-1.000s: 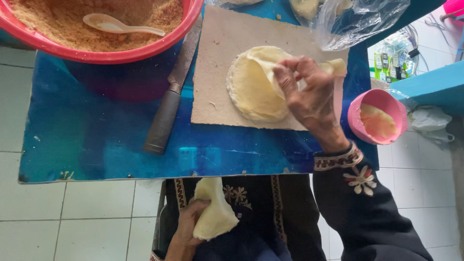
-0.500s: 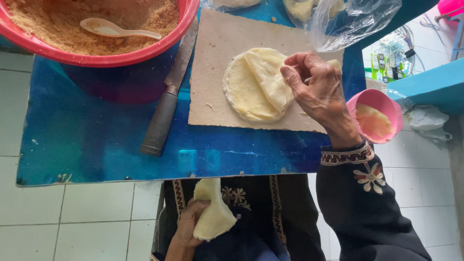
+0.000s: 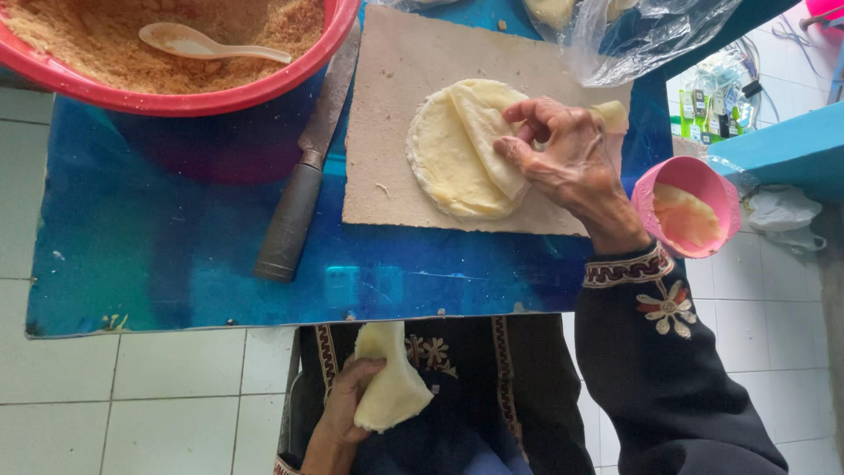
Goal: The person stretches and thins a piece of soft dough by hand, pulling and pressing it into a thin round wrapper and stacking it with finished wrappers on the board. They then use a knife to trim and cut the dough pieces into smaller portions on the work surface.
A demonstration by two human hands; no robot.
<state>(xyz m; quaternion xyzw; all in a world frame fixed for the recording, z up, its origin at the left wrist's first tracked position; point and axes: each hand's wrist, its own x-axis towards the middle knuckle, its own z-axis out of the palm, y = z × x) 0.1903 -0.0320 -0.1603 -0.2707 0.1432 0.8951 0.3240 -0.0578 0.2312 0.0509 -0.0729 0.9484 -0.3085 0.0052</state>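
Meanwhile, right hand (image 3: 567,163) fingers (image 3: 519,151) pinch a folded flap of the round dough sheet (image 3: 453,154) on the cardboard (image 3: 396,79) near the worktop's (image 3: 158,255) right edge; left hand (image 3: 338,413) fingers grip a folded dough piece (image 3: 391,387) below its near edge.

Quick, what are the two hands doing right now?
Left hand: closed around a folded pale dough piece in the lap.
Right hand: pinching the folded flap of the round pale dough sheet.

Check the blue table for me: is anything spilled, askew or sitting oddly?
Nothing is spilled. Two things stand out: the dark-handled knife lies with its blade tucked under the red bowl of brown crumbs, and the small pink cup of pale paste sits at the blue table's right edge, seemingly overhanging.
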